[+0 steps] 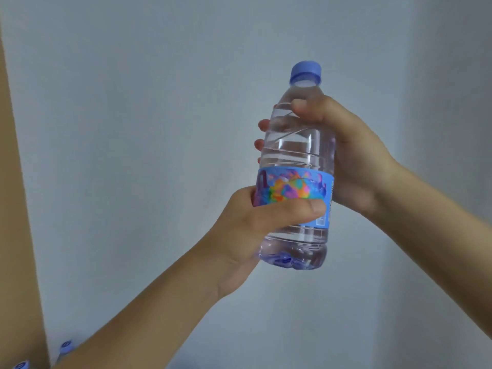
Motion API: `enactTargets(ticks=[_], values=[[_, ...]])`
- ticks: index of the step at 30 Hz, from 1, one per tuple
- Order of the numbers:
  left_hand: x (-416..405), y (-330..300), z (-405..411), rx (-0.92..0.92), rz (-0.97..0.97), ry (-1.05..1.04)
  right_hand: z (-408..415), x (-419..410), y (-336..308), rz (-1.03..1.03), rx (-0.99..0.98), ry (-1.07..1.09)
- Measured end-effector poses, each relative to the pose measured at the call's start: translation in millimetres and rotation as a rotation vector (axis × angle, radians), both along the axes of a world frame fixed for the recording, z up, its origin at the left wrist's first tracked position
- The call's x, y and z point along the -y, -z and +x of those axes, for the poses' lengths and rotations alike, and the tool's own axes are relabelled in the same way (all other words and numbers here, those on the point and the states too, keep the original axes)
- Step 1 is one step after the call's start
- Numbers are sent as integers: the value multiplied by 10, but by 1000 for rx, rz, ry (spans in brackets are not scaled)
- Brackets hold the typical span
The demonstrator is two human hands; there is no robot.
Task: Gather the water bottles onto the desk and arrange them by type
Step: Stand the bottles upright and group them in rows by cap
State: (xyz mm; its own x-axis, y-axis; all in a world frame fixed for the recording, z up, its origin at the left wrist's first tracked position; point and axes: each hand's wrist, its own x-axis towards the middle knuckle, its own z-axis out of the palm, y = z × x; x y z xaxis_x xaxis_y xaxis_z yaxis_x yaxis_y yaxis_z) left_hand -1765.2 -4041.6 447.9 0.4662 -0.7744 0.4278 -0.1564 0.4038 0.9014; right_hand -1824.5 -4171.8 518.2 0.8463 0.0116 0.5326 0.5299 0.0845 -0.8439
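A clear water bottle (295,145) with a blue cap and a blue, multicoloured label is held upright in the air in front of a pale wall. My left hand (247,225) grips its lower part, thumb across the bottom of the label. My right hand (348,153) grips the upper part from the right, its thumb on the shoulder and its fingertips showing past the bottle's left side. The desk is out of view.
A tan vertical panel (16,209) runs down the left edge. At the bottom left corner the blue caps of two more bottles (66,344) peek into view beside my left forearm. The pale wall (133,129) fills the background.
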Motion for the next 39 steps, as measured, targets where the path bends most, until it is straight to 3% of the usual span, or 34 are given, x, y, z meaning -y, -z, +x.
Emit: enactTargets(ticks=[5, 10, 14, 18, 23, 28, 31, 34, 39], values=[[138, 34, -117, 47, -81, -310, -81, -70, -53, -56, 56, 275], [217, 21, -178, 58, -75, -363, -114, -108, -121, -101, 126, 465], [186, 5, -126, 52, -43, -179, -103, -47, -144, -87, 93, 414], [157, 16, -73, -8, -36, 101, -90, 85, -130, -63, -26, 189], [245, 57, -97, 24, -106, -15, -84, 137, -125, -55, 13, 55], [306, 68, -118, 102, -137, -275, -111, 105, -137, -139, 98, 357], [344, 91, -154, 146, -120, -382, -137, 76, -141, -107, 132, 416], [364, 72, -156, 169, -105, -312, -146, 100, -175, -67, 115, 374], [351, 53, -111, 103, -45, -9, -165, 202, -169, -17, 56, 162]])
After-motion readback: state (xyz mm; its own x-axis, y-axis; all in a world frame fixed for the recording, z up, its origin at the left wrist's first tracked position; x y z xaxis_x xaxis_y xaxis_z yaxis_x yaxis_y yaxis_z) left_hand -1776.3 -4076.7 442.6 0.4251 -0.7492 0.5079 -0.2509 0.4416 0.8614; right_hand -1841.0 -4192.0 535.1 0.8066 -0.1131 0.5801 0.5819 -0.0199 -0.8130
